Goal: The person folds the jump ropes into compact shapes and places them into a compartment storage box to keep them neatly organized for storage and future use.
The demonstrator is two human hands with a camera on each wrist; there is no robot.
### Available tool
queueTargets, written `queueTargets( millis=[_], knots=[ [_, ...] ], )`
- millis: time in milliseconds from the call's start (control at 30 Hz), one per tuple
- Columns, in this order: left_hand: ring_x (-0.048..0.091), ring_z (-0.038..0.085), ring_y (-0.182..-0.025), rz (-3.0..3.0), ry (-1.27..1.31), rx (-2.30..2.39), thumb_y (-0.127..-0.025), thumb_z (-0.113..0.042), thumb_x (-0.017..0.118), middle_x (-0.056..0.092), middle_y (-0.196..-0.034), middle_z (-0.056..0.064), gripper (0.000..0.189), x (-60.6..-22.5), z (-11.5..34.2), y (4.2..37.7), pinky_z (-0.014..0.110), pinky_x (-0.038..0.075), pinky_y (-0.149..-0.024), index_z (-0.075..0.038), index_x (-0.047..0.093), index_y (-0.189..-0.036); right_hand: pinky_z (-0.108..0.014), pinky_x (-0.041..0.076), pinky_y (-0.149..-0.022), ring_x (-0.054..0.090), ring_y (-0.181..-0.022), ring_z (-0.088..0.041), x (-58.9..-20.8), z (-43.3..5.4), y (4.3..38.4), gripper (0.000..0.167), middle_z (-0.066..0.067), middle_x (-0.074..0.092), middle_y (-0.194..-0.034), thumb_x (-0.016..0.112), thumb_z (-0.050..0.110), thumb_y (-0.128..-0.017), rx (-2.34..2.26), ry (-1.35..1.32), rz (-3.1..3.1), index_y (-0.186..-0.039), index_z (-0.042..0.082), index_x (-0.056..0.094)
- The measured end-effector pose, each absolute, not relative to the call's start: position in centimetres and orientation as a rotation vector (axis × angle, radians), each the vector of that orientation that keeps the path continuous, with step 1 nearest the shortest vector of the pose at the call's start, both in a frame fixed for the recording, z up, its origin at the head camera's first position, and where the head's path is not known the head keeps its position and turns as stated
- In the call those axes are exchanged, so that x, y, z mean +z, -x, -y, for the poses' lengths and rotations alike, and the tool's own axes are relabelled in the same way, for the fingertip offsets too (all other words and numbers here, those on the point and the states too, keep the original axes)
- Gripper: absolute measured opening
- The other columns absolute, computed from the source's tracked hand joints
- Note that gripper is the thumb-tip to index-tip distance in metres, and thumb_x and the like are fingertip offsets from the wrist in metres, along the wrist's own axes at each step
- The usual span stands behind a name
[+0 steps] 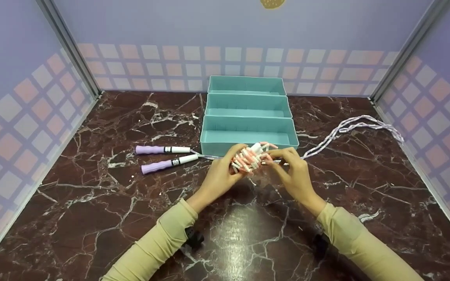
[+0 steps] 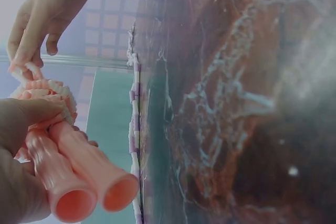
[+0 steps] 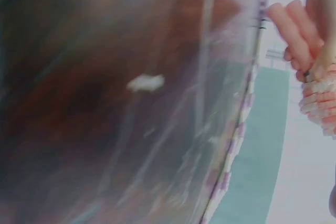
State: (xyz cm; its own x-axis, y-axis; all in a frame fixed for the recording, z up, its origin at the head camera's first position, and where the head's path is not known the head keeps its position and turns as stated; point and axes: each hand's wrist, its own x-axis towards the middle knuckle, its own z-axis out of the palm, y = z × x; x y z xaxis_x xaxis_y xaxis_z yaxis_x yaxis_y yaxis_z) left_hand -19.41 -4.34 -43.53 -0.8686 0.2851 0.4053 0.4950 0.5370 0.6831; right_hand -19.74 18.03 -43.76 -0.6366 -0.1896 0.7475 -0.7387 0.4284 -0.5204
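Observation:
My left hand (image 1: 222, 168) grips a pink-and-white beaded jump rope (image 1: 247, 159), wound into a bundle. In the left wrist view its two pink handles (image 2: 84, 167) stick out below the fist, hollow ends facing the camera. At the other side of the bundle, my right hand (image 1: 296, 168) pinches a short strand of the rope between thumb and fingers. The right wrist view shows the handles and wound rope (image 3: 319, 106) at its right edge, with the right hand mostly out of frame. Both hands are held above the table, before the teal bin.
Behind the hands stands a teal bin (image 1: 210, 149) with three compartments. A second jump rope lies on the marbled table (image 1: 104, 218): purple-and-white handles (image 1: 158, 167) at left, its beaded rope (image 1: 338, 129) passing in front of the bin to the right. Patterned walls enclose the table.

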Motion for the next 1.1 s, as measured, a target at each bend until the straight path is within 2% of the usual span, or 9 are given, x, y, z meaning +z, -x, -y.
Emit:
queueTargets(
  millis=[100, 200, 333, 433, 567, 733, 800, 900, 1100],
  knots=[
    [0.055, 0.012, -0.064, 2.507, 0.651, -1.204, -0.082, -0.004, 0.08, 0.074, -0.093, 0.011, 0.067, -43.7, 4.3, 19.3, 0.027, 0.05, -0.059, -0.02, 0.051, -0.141, -0.015, 0.051, -0.069, 0.062, -0.078, -0.006, -43.2, -17.7, 19.7, 0.01, -0.008, 0.075, -0.092, 0.076, 0.002, -0.087, 1.393, -0.641, 2.135, -0.097, 0.003, 0.074],
    [0.062, 0.018, -0.071, 2.486, 0.648, -1.18, -0.081, -0.001, 0.08, 0.075, -0.101, 0.013, 0.069, -43.9, 4.3, 19.1, 0.032, 0.055, -0.065, -0.02, 0.05, -0.141, -0.017, 0.055, -0.067, 0.065, -0.075, -0.005, -42.6, -17.4, 19.7, 0.006, -0.009, 0.076, -0.089, 0.075, 0.002, -0.089, 1.656, -0.516, 2.155, -0.093, -0.002, 0.073],
    [0.071, 0.027, -0.089, 2.466, 0.645, -1.162, -0.082, 0.0, 0.079, 0.074, -0.114, 0.015, 0.07, -43.7, 4.2, 18.9, 0.038, 0.06, -0.079, -0.021, 0.05, -0.142, -0.02, 0.058, -0.073, 0.067, -0.084, -0.006, -41.8, -17.0, 19.8, 0.003, -0.005, 0.074, -0.085, 0.074, 0.0, -0.09, 1.869, -0.368, 2.133, -0.089, -0.003, 0.073],
    [0.072, 0.03, -0.101, 2.456, 0.637, -1.144, -0.082, -0.001, 0.079, 0.073, -0.121, 0.016, 0.07, -43.4, 4.1, 18.8, 0.041, 0.06, -0.087, -0.021, 0.051, -0.143, -0.019, 0.054, -0.086, 0.065, -0.096, -0.006, -41.5, -16.9, 19.8, 0.004, 0.002, 0.069, -0.087, 0.074, 0.0, -0.09, 1.91, -0.29, 2.109, -0.087, -0.003, 0.073],
    [0.072, 0.032, -0.103, 2.452, 0.632, -1.12, -0.082, -0.001, 0.079, 0.072, -0.12, 0.016, 0.071, -43.1, 4.0, 18.7, 0.042, 0.06, -0.089, -0.021, 0.051, -0.144, -0.02, 0.05, -0.094, 0.058, -0.109, -0.009, -41.3, -16.7, 19.8, 0.008, 0.003, 0.061, -0.1, 0.071, -0.003, -0.09, 2.06, -0.213, 2.043, -0.085, 0.0, 0.075],
    [0.072, 0.032, -0.101, 2.445, 0.635, -1.113, -0.082, 0.0, 0.079, 0.073, -0.117, 0.016, 0.072, -43.0, 4.1, 18.6, 0.041, 0.061, -0.087, -0.022, 0.051, -0.144, -0.022, 0.059, -0.083, 0.059, -0.111, -0.011, -41.1, -16.6, 19.8, 0.023, -0.003, 0.057, -0.118, 0.064, -0.005, -0.093, 2.287, -0.133, 1.985, -0.081, 0.011, 0.073],
    [0.072, 0.032, -0.099, 2.432, 0.632, -1.103, -0.083, -0.001, 0.079, 0.073, -0.115, 0.017, 0.071, -43.0, 4.1, 18.6, 0.042, 0.061, -0.085, -0.022, 0.051, -0.144, -0.025, 0.06, -0.084, 0.061, -0.11, -0.012, -40.9, -16.6, 19.7, 0.024, -0.005, 0.058, -0.121, 0.062, -0.005, -0.095, 2.337, -0.114, 1.977, -0.079, 0.011, 0.072],
    [0.072, 0.032, -0.096, 2.414, 0.621, -1.084, -0.083, -0.003, 0.079, 0.074, -0.111, 0.016, 0.069, -42.9, 4.1, 18.5, 0.043, 0.061, -0.083, -0.022, 0.052, -0.143, -0.028, 0.06, -0.088, 0.061, -0.111, -0.01, -40.5, -16.5, 19.8, 0.026, -0.005, 0.059, -0.122, 0.061, -0.004, -0.096, 2.415, -0.075, 1.959, -0.077, 0.012, 0.071],
    [0.072, 0.031, -0.094, 2.411, 0.6, -1.064, -0.084, -0.005, 0.079, 0.073, -0.109, 0.015, 0.068, -43.0, 4.2, 18.5, 0.043, 0.061, -0.082, -0.022, 0.052, -0.143, -0.028, 0.06, -0.086, 0.065, -0.096, -0.01, -39.8, -16.6, 20.0, 0.029, -0.001, 0.063, -0.109, 0.06, -0.001, -0.097, 2.519, 0.0, 1.982, -0.076, 0.014, 0.072]
  ],
)
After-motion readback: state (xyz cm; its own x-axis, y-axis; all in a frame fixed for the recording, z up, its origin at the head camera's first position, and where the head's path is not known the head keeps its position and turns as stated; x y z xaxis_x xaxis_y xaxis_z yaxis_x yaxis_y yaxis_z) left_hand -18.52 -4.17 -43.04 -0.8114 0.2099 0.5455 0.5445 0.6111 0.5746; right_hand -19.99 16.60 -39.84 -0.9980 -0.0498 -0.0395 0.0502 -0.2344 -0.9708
